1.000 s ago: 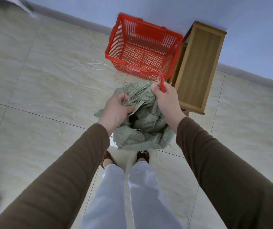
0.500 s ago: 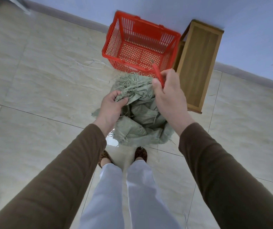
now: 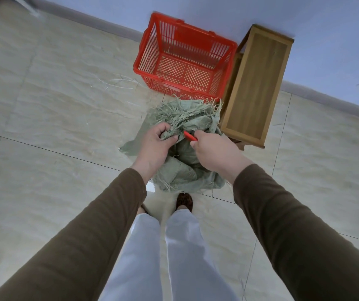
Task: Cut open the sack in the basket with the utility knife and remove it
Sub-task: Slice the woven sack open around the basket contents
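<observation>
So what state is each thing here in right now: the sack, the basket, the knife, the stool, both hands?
Green woven sack: out of the basket, held up, top edge frayed.
Red plastic basket: upright on the floor, empty.
Red utility knife: in the right hand, tip against the sack.
Left hand: closed on the sack's frayed edge.
Right hand: closed on the knife.
Wooden stool: standing beside the basket, top bare.

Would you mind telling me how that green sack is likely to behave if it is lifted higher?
The sack probably stays floppy: it crumples and droops below the left hand. It seems light. Its frayed edge may shed more strands.
</observation>
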{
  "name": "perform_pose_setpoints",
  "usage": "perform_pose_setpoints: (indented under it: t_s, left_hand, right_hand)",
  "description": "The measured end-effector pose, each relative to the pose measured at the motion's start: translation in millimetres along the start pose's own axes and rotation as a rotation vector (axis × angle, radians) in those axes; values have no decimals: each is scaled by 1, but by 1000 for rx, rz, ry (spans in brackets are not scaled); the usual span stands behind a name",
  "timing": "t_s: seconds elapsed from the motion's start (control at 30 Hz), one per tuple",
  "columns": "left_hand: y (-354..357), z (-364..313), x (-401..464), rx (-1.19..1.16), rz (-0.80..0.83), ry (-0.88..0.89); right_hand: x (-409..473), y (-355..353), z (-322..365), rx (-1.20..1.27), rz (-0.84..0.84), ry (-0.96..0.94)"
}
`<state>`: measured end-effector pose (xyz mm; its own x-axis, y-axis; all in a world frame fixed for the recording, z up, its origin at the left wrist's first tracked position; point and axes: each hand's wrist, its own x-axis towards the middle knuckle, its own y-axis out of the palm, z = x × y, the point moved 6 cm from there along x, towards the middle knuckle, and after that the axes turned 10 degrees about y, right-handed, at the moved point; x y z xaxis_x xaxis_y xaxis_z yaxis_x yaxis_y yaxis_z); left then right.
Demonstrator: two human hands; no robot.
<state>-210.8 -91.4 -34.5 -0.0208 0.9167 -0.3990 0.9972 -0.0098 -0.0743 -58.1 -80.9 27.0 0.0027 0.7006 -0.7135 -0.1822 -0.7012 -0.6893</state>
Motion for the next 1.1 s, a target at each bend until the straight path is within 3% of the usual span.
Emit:
perform_pose_setpoints:
  t_s: [0.2,0.3,0.33,0.47,0.53,0.63,0.73,0.83,1.0,1.03,1.1]
  left_hand:
    - [12,-1,-6,150,60,114]
    - [14,14,-12,137,51,65]
    - [14,19,-15,114,39,34]
    - [3,33,-26,106,-58,-74]
    - [-14,33,-23,39,-168,-110]
    - [-37,24,-8,-18,-276,-66]
    - [-43,11,2,-96,-323,-91]
    - [-45,9,7,-103,-299,-110]
    - [-67,12,10,-187,-461,-149]
    - [-69,11,11,-211,-490,-168]
    - [-68,9,13,-205,-476,-182]
  right_hand:
    - [4,-4,3,-90,-30,44]
    - [4,-2,14,-190,23,-11]
    - [3,-6,18,-112,30,-34]
    - [16,-64,13,586,-66,32]
    - [21,-82,10,474,19,9]
    - [14,-81,-2,-22,262,48]
    - [3,-76,-12,-288,256,50]
    - [-4,-74,-17,-316,158,18]
    - [-23,-47,-40,-282,378,146]
    - [-25,-43,-43,-307,357,127]
    - [-21,-47,-30,-187,117,10]
